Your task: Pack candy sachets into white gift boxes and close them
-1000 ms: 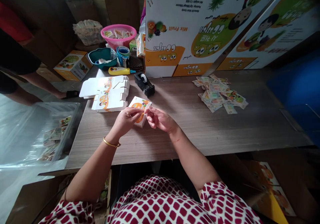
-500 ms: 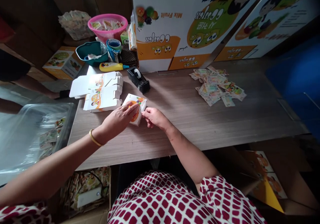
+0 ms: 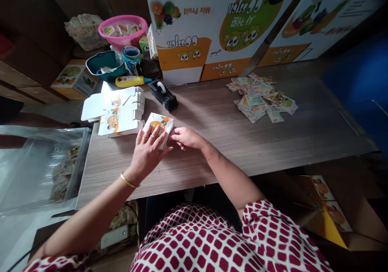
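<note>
A small white and orange box [image 3: 165,122] lies on the wooden table [image 3: 212,150], near its left part. My left hand [image 3: 148,150] rests on the box's near left side with its fingers spread. My right hand [image 3: 188,138] pinches the right edge of the same box, fingertips closed against it. Just left of the box lies a stack of flat white cartons [image 3: 121,110]. Behind it stands a black tape dispenser [image 3: 163,95]. A loose pile of small wrapped packets [image 3: 257,98] sits further right on the table.
Large printed cartons [image 3: 194,25] stand along the back. A pink basket [image 3: 124,39], a teal basket [image 3: 106,66] and a yellow glue bottle [image 3: 130,81] are at the back left. A clear plastic bin [image 3: 80,163] stands left, near another person's arm [image 3: 36,120].
My left hand has slid back toward me across the box, its fingers now spread wider and more of the top showing. My right hand stays at the box's right edge. The view has shifted slightly.
</note>
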`<state>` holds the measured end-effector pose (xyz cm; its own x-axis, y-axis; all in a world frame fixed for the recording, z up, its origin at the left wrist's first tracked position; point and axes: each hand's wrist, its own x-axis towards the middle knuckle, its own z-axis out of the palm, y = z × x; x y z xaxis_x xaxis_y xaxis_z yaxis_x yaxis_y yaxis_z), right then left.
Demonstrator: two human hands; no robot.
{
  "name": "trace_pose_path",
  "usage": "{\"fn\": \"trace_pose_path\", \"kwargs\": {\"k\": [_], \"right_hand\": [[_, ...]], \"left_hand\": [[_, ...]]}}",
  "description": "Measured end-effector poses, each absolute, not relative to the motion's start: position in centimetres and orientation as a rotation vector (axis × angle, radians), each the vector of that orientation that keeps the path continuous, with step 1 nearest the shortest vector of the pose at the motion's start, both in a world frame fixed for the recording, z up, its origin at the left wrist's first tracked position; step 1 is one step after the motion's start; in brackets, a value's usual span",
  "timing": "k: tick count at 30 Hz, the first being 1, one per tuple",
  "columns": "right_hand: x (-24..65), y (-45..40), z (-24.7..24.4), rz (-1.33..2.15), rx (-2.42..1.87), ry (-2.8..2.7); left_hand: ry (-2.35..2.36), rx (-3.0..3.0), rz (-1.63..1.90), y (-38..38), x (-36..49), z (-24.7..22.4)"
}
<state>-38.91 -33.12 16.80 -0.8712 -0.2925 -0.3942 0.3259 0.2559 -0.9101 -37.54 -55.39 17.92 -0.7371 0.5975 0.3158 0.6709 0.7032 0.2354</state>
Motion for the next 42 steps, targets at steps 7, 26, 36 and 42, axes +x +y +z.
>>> {"fn": "trace_pose_path", "kwargs": {"k": [7,26,36,42], "right_hand": [[-41.6,-34.1,20.7,-1.03,-0.005,3.083],[-21.6,-28.1,20.6,-0.521,-0.339,3.127],[-1.5,-2.9,14.8,-0.672,1.355,2.773],[-5.9,-4.0,4.6,-0.903,1.254,2.363]], "left_hand": [[-2.566,-1.047,-0.646,-55.1,-36.5,15.7],[-2.817,-1.094,-0.576,-59.7,-33.5,12.7],[-2.635,-1.418,-0.673,-49.1,-29.1,14.9],[-2.633,-1.781,-0.479,-38.0,-25.1,15.2]]}}
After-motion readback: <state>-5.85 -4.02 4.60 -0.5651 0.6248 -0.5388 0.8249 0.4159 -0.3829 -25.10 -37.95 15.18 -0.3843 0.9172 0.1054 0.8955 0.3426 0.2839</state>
